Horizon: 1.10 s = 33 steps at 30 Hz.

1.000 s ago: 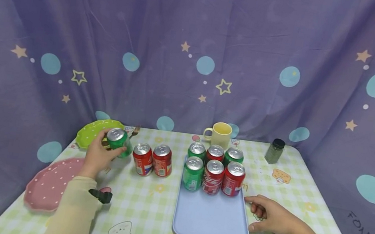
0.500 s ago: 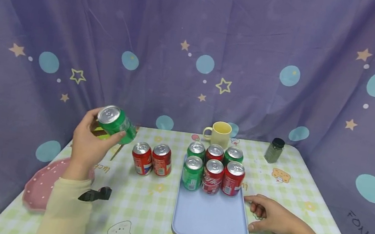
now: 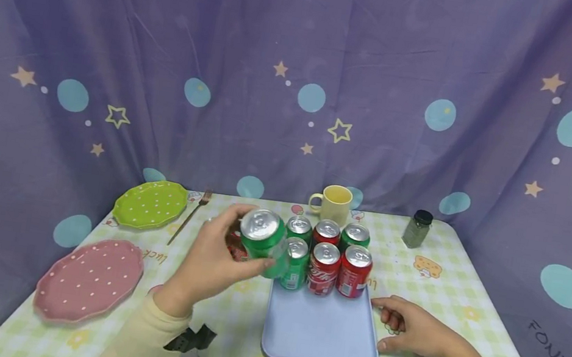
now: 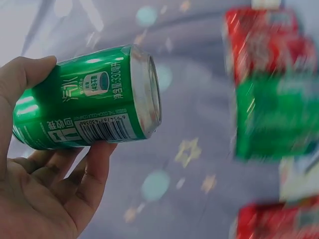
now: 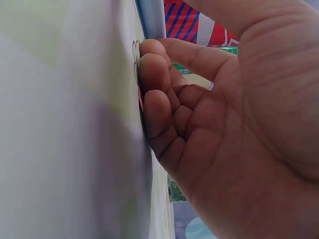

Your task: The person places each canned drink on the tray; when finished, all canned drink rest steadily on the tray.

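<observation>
My left hand [image 3: 207, 262] grips a green soda can [image 3: 261, 239] in the air, thumb on one side and fingers on the other. The left wrist view shows this can's barcode [image 4: 102, 128]. It overlaps the left end of the blue tray [image 3: 321, 332], on which green and red cans stand upright in two rows at the far end, including a front red can [image 3: 323, 270]. Behind my left hand two more red cans are mostly hidden. At the tray's right edge rests my right hand [image 3: 420, 334], fingers loosely bent, index fingertip and thumb right at the rim.
A pink dotted plate [image 3: 90, 282], a green dotted plate [image 3: 151, 206] and a fork [image 3: 189, 218] lie on the left. At the back stand a yellow mug [image 3: 336, 204] and a jar with a black lid [image 3: 417, 230]. A curtain [image 3: 226, 132] hangs behind the table.
My left hand has lifted the green can from near the green plate and carried it right, toward the tray, passing in front of the two red cans. The right hand has stayed put.
</observation>
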Each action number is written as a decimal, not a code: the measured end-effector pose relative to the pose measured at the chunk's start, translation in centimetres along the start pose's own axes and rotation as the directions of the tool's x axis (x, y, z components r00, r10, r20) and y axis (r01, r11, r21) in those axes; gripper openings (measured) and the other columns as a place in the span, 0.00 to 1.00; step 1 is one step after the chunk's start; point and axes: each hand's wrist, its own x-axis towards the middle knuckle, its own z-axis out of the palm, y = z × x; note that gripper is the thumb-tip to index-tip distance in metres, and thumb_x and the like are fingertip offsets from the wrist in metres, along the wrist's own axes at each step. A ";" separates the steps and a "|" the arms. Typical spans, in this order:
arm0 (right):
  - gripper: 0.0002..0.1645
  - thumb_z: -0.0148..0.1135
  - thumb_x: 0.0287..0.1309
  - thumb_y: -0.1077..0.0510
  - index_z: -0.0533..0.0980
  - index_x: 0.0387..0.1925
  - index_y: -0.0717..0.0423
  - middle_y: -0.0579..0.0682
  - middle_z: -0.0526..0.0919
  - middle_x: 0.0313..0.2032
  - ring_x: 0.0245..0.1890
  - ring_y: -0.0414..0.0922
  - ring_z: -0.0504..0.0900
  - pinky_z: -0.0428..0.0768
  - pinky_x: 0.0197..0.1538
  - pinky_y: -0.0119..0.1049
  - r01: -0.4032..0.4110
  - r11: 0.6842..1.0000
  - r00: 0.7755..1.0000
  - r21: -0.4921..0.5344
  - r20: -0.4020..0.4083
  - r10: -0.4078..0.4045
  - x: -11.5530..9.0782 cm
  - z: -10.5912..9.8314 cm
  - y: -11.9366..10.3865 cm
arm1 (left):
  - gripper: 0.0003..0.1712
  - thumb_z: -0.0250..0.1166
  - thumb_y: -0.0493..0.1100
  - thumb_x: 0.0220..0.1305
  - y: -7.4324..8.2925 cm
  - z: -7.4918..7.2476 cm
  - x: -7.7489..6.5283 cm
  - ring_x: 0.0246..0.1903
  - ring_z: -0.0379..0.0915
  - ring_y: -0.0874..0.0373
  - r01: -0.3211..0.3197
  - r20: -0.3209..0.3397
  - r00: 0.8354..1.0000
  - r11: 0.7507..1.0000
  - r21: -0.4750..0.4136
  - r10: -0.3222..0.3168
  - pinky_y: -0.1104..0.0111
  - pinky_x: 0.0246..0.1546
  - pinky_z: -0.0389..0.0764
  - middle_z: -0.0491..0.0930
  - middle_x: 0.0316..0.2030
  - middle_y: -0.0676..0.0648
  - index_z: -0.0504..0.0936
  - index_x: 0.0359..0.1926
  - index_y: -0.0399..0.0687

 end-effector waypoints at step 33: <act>0.44 0.82 0.54 0.50 0.71 0.67 0.63 0.54 0.75 0.42 0.37 0.44 0.73 0.75 0.36 0.36 0.028 0.999 1.000 -0.031 0.008 -0.027 0.0 -0.3 0.4 | 0.42 0.86 0.48 0.50 -2.5 18.2 0.3 0.55 0.75 0.68 0.113 0.365 0.915 0.977 0.181 -0.173 0.68 0.61 0.76 0.78 0.55 0.60 0.75 0.64 0.56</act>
